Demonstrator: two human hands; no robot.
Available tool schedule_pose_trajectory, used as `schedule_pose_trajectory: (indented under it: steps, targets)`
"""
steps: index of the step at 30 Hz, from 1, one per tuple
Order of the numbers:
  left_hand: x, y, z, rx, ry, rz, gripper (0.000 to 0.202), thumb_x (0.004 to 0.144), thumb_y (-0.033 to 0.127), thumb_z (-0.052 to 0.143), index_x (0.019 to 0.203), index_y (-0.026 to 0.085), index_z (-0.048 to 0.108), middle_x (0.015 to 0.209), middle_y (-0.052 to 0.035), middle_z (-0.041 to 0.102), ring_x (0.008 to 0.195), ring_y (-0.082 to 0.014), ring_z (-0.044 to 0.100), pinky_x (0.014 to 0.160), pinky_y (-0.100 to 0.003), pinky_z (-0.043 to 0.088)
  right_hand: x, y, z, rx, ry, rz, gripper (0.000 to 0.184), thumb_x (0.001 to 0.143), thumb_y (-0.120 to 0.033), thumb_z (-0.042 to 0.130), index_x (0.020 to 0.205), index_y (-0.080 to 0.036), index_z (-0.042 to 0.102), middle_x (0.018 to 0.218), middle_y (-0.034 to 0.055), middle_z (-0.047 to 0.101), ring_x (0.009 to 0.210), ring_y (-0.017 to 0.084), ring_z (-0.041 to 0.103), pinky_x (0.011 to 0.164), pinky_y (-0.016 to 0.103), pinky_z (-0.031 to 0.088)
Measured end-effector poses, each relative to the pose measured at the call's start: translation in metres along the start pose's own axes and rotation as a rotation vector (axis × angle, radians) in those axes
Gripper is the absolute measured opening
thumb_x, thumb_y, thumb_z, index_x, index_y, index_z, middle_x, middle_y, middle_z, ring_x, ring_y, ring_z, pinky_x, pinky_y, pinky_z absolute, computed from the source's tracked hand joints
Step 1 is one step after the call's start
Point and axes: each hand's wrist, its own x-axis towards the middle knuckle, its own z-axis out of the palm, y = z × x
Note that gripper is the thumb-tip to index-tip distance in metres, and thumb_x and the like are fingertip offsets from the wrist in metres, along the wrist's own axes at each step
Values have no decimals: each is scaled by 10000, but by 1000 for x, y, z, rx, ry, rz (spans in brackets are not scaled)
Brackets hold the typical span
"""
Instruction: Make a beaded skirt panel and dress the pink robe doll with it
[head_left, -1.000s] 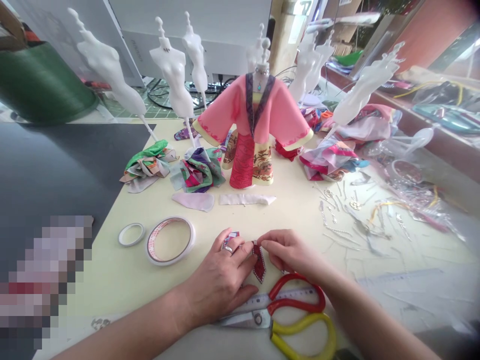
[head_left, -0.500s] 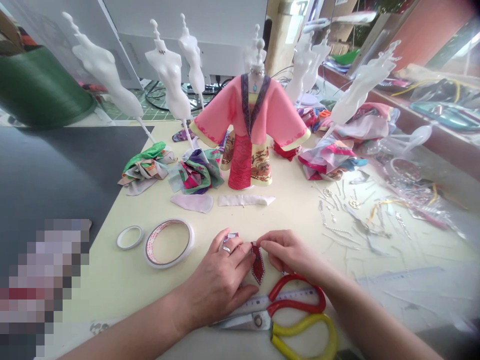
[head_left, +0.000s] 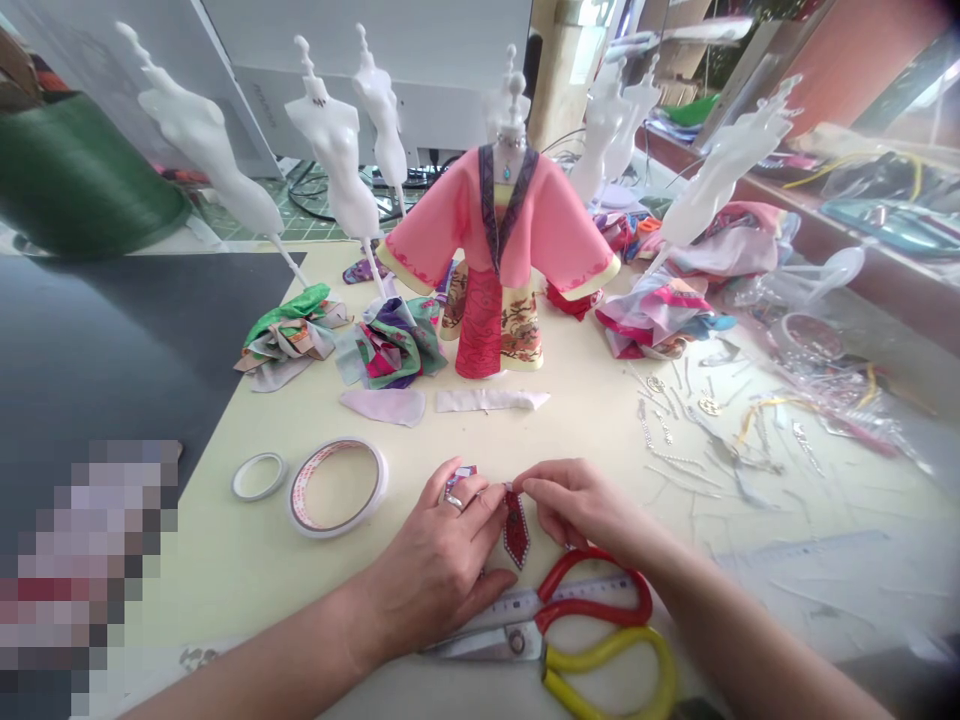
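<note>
- right hand (head_left: 581, 505): thumb and forefinger are pinched nearly closed on the top tip of a dark red diamond-shaped fabric piece (head_left: 517, 532); its rhinestone-trimmed point hangs down clear of the fingers, between the two hands;
- left hand (head_left: 439, 565): fingers (head_left: 474, 497) curl over a small patterned fabric scrap (head_left: 460, 476), gripping it against the near part of the cream work surface (head_left: 217, 570); a silver ring (head_left: 453, 503) sits on one finger; the scrap lies just beside the red piece, and whether they join is hidden;
- just below the hands: scissors (head_left: 516, 643) with one red and one yellow handle lie across a steel ruler (head_left: 570, 597), near the surface's near edge;
- left of the hands: two tape rolls (head_left: 337, 488) lie side by side;
- further off: a miniature pink robe (head_left: 510, 225) stands on a dress form among white mannequins (head_left: 335, 140); fabric scraps (head_left: 394, 345) lie in heaps; metal jewellery findings (head_left: 675, 420) are scattered toward the right edge;
</note>
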Motion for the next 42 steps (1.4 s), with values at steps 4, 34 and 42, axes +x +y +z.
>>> schedule_pose_trajectory:
  steps: [4, 34, 42]
  targets:
    - [0, 0, 1, 17, 24, 4, 481, 898, 366, 472, 1259, 51, 507, 1235, -154, 571, 1144, -311, 465, 1070, -557, 253, 1, -5, -1, 27, -4, 19, 280, 879, -348, 452, 736, -157, 597, 453, -53, 491, 355, 50, 369, 370, 188, 274]
    - [0, -2, 4, 82, 94, 68, 431, 908, 353, 461, 1204, 50, 543, 1188, -148, 601, 1119, -308, 484, 1050, -573, 278, 3, -34, -7, -70, -111, 89, 405, 906, -470, 401, 810, -136, 609, 425, -40, 514, 330, 61, 396, 368, 190, 326]
    - [3, 2, 4, 142, 96, 82, 444, 893, 415, 484, 1147, 62, 572, 1199, -140, 595, 1112, -314, 482, 1044, -567, 263, 3, -36, -6, -95, -112, 95, 409, 907, -445, 397, 650, -162, 542, 440, -30, 522, 343, 57, 412, 374, 188, 344]
